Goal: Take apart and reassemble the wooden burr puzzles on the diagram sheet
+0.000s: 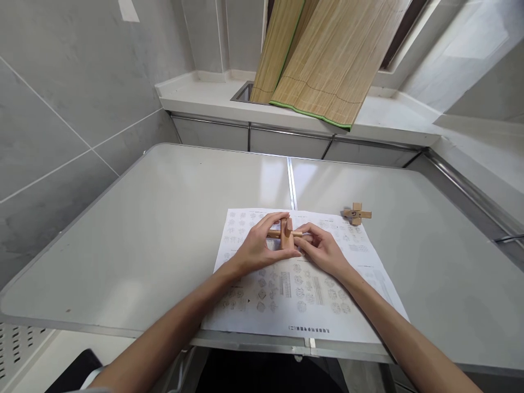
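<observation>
Above the printed sheet [262, 322], my left hand [256, 245] grips a wooden burr puzzle [288, 241] made of crossed bars. The thumb lies along its near end and the fingers reach over its far end. One bar sticks out to the left and a thinner piece to the right. My right hand [323, 251] is closed at the puzzle's right side, its fingertips around that thin piece; the fingers partly hide the contact. A second wooden burr puzzle [357, 214], cross-shaped with a dark mark, sits at the sheet's far right corner.
The sheet, covered in small diagrams, lies on a light folding table [143, 234] with a metal seam [291, 183] down its middle. Behind it are a white counter [208, 103], a sink edge [244, 91] and a hanging bamboo blind [323, 65]. Tiled walls stand around.
</observation>
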Demonstrator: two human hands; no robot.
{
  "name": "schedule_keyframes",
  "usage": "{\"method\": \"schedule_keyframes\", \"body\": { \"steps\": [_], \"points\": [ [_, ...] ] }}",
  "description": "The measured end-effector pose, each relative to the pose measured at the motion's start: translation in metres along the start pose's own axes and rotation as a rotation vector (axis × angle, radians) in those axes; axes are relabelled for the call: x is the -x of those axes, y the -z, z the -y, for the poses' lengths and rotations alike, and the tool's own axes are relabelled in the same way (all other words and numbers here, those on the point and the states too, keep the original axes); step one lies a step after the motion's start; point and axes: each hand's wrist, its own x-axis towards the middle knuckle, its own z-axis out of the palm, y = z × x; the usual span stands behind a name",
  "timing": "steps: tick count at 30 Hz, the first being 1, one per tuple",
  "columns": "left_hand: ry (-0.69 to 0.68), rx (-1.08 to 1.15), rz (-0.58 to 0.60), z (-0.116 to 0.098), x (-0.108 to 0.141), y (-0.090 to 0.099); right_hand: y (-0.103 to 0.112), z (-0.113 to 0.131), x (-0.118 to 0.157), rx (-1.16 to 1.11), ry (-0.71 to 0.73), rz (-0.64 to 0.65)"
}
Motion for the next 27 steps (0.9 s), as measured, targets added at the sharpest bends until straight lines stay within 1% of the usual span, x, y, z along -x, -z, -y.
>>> {"method": "schedule_keyframes", "body": {
  "steps": [8,13,17,21,27],
  "points": [
    [-0.039,0.003,0.018,0.0069,0.0002,-0.0019,0.0012,0.0007,-0.0002,-0.013,-0.023,0.024],
    [-0.005,0.0,0.019,0.0064,0.0016,-0.002,0.0036,-0.0006,0.0002,-0.013,-0.041,0.044],
    [0.0,-0.006,0.011,0.0084,0.0023,-0.0023,0.0033,-0.0017,0.0002,-0.006,-0.018,0.038],
    [-0.018,-0.016,0.02,0.01,0.0021,-0.0017,0.0045,-0.0008,-0.0004,-0.025,-0.033,0.02],
    [0.098,0.064,0.023,0.0048,0.0014,0.0025,0.0081,0.0063,-0.0009,-0.037,-0.021,0.021]
  ]
}}
